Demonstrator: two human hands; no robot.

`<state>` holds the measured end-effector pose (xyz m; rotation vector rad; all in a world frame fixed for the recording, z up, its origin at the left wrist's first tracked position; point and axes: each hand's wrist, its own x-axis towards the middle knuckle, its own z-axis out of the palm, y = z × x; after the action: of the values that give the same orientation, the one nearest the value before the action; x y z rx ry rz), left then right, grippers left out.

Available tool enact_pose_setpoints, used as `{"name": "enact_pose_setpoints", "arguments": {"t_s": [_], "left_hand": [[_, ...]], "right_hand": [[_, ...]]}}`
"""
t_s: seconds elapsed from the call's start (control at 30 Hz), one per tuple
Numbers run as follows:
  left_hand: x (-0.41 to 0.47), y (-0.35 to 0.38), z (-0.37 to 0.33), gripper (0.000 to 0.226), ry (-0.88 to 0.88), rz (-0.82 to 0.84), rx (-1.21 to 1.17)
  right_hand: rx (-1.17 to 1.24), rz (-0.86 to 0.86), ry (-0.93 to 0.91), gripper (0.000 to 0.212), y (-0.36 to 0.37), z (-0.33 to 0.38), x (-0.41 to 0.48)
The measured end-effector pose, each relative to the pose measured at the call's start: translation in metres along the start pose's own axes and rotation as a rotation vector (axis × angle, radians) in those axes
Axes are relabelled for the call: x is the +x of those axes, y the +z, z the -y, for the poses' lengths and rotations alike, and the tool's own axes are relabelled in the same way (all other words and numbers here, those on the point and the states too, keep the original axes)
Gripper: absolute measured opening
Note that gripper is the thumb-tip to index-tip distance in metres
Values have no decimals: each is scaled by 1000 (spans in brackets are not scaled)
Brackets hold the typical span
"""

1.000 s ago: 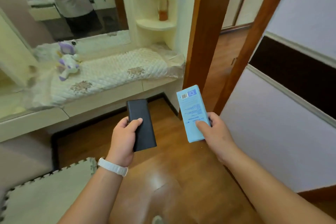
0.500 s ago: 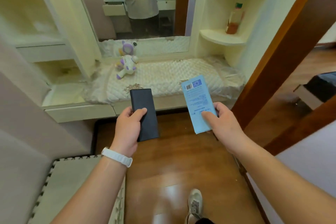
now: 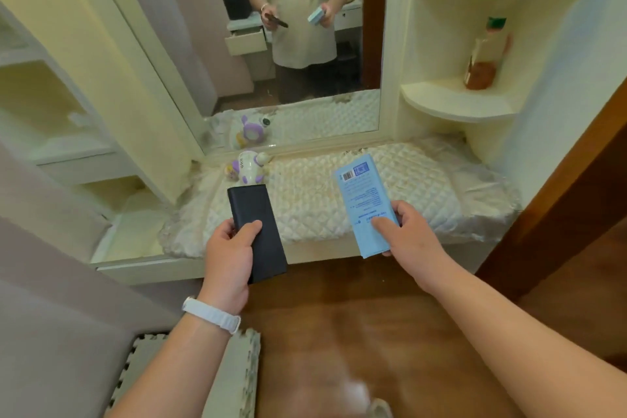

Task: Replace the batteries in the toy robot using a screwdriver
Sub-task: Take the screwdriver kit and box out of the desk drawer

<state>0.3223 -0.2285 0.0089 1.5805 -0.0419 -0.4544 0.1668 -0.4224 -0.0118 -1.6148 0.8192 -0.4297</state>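
Currently left hand (image 3: 229, 258) grips a dark flat case (image 3: 257, 231); right hand (image 3: 409, 231) grips a light-blue box (image 3: 364, 205). Toy robot (image 3: 247, 168) lies on the quilted counter (image 3: 424, 187), just beyond the left hand, untouched.

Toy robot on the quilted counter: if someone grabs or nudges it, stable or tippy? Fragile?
The toy robot looks like hard, glossy plastic, so probably rigid, light and a bit slippery. It seems to lie on its side on the soft quilted cover, so a nudge would likely rock or roll it. Its small protruding purple parts may be fragile.
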Motion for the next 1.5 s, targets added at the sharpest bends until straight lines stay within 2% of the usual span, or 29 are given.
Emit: {"name": "enact_pose_setpoints", "arguments": {"t_s": [0.17, 0.4, 0.83, 1.03, 1.17, 1.27, 1.5], "left_hand": [[25, 45, -3, 14, -7, -35, 18], [68, 102, -11, 20, -26, 25, 29], [186, 199, 30, 17, -194, 168, 28], [254, 240, 50, 13, -306, 196, 41], [295, 254, 57, 13, -336, 197, 62], [316, 260, 64, 16, -363, 173, 75], [345, 264, 90, 22, -458, 122, 179]], "right_hand": [[11, -13, 4, 4, -27, 5, 48], [-16, -22, 18, 7, -57, 2, 98], [-112, -135, 224, 5, -78, -37, 203], [-163, -108, 349, 7, -69, -56, 270], [-180, -82, 395, 23, -62, -72, 310], [-169, -59, 435, 23, -56, -83, 332], [-208, 99, 482, 23, -41, -104, 384]]}}
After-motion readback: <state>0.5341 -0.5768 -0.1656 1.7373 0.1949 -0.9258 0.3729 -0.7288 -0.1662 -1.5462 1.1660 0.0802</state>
